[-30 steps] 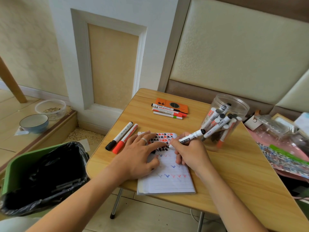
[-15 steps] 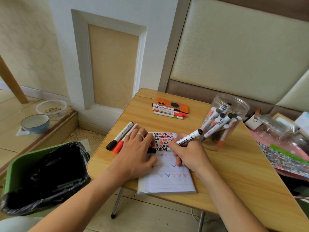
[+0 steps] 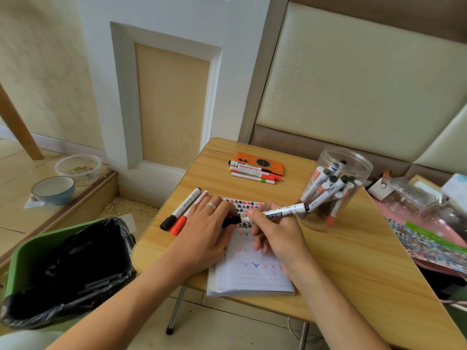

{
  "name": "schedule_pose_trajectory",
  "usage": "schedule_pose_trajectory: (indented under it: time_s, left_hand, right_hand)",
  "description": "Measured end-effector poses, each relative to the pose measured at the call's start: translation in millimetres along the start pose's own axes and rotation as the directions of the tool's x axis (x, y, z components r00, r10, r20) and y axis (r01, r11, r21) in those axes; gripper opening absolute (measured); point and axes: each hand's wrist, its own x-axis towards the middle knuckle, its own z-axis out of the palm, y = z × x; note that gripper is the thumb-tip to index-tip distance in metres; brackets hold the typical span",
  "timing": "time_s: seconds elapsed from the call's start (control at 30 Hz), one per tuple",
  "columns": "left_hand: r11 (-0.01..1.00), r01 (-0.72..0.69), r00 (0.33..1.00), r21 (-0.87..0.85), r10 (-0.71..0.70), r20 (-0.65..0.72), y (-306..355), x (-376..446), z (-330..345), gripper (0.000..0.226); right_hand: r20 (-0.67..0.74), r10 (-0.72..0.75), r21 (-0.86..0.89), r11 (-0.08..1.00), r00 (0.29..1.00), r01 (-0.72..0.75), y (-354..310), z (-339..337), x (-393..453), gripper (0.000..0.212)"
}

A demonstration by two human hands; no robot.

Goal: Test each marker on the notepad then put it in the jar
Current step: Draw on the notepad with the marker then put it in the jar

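Observation:
An open lined notepad with coloured tick marks lies at the table's front edge. My right hand grips a white marker above the pad, its front end pointing left. My left hand pinches the black cap at the marker's front end. A clear plastic jar with several markers stands to the right, just behind the held marker's rear end. Two markers, one black-capped and one red-capped, lie left of my left hand. Three more markers lie at the back.
An orange case sits under the back markers. A green bin with a black liner stands left of the wooden table. Patterned sheets and clutter lie at the right. Two bowls sit on the floor step.
My left hand left the pad, where it lay flat, and took hold of the black cap at the marker's front end. My right hand lifted the marker slightly off the page.

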Motion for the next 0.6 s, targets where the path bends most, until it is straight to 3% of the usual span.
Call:
schedule_pose_trajectory:
  time_s: [0.23,0.37,0.47,0.6]
  left_hand:
    - [0.997,-0.037,0.999,-0.071,0.037,-0.003,2,-1,-4,0.013]
    - [0.997,-0.023,0.999,-0.072,0.021,-0.024,4,-2,-6,0.012]
    - [0.996,-0.006,1.000,-0.084,0.004,-0.026,5,-1,-7,0.015]
    - [0.986,-0.007,0.999,-0.168,0.001,-0.037,7,-3,-8,0.012]
  right_hand:
    - [0.051,0.017,0.039,0.999,0.999,-0.019,0,5,-2,0.031]
    - [0.005,0.155,0.257,0.954,0.988,-0.151,-4,-3,2,0.055]
    - [-0.099,0.174,0.429,0.896,0.980,-0.116,-3,-14,7,0.033]
    - [-0.077,0.139,0.387,0.917,0.987,-0.099,2,-16,7,0.005]
